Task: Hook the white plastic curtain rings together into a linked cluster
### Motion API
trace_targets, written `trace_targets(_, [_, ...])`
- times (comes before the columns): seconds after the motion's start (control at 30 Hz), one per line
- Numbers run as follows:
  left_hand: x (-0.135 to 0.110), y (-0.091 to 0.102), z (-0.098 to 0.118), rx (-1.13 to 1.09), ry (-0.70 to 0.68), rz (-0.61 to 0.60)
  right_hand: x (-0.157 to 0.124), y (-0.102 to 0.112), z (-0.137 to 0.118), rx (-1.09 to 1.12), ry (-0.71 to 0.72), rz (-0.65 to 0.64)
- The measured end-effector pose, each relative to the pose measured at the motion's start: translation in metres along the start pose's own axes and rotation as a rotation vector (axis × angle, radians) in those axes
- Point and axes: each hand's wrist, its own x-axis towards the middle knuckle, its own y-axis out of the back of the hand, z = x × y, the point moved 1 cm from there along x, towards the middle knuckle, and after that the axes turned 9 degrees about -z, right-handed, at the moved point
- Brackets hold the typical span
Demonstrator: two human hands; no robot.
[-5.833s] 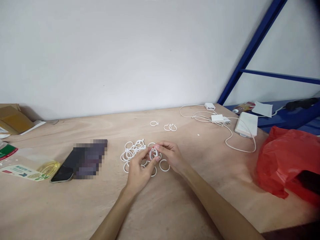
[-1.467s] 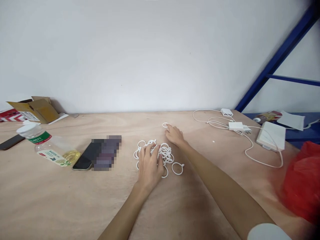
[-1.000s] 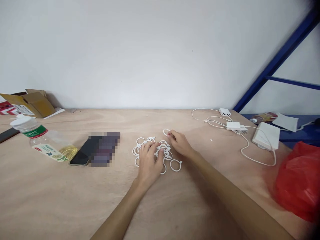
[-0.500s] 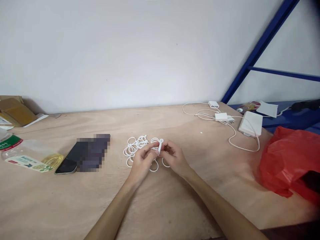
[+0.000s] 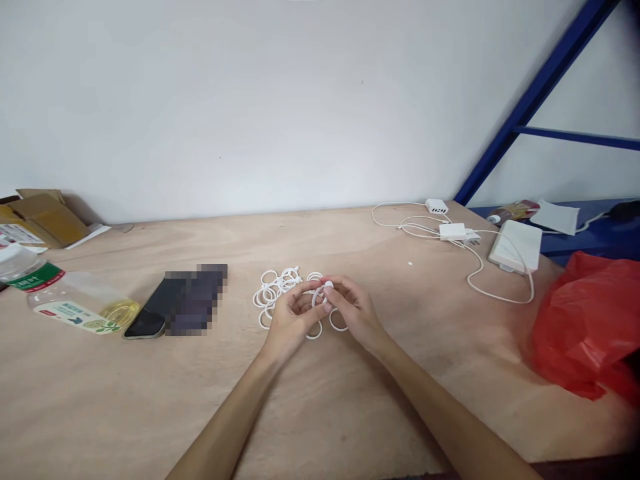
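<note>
Between my two hands is a white plastic ring (image 5: 315, 296) with a small round knob on it, raised just above the table. My left hand (image 5: 289, 325) pinches it from the left with thumb and fingers. From the other side my right hand (image 5: 359, 315) grips it near the knob, thumb and fingertips together. Fingers cover part of the ring. A heap of similar white rings (image 5: 273, 294) lies beside and behind my left hand. One loose ring (image 5: 314, 337) shows below the hands, and another ring (image 5: 339, 329) lies under my right hand.
On the left stand a clear plastic bottle (image 5: 65, 308), a dark phone (image 5: 150, 317) and a cardboard box (image 5: 55, 217). White chargers with cables (image 5: 453, 231) and a white box (image 5: 517, 245) lie at the back right. A red plastic bag (image 5: 585, 327) sits at the right edge.
The white ring has turned in my hands; its side faced the camera before and now its curve shows. My right fingers have shifted up to the knob. The view has swung slightly left.
</note>
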Motion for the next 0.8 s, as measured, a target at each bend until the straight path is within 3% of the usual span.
trace_targets(0.1, [0.002, 0.001, -0.002, -0.004, -0.017, 0.039, 0.001, -0.001, 0.003, -0.063, 0.017, 0.044])
trace_targets(0.2, [0.003, 0.002, -0.002, 0.017, 0.016, -0.027, 0.002, 0.000, 0.004, -0.088, 0.026, 0.098])
trace_targets(0.4, [0.000, 0.001, 0.001, 0.088, 0.004, -0.124, 0.000, -0.003, 0.000, 0.183, -0.078, 0.104])
trace_targets(0.67, [-0.006, -0.007, 0.004, 0.147, -0.010, -0.196, 0.000, 0.001, -0.004, 0.374, -0.162, 0.086])
trace_targets(0.8, [-0.007, -0.008, 0.006, 0.248, 0.009, -0.188, 0.003, 0.006, -0.002, 0.364, -0.203, 0.066])
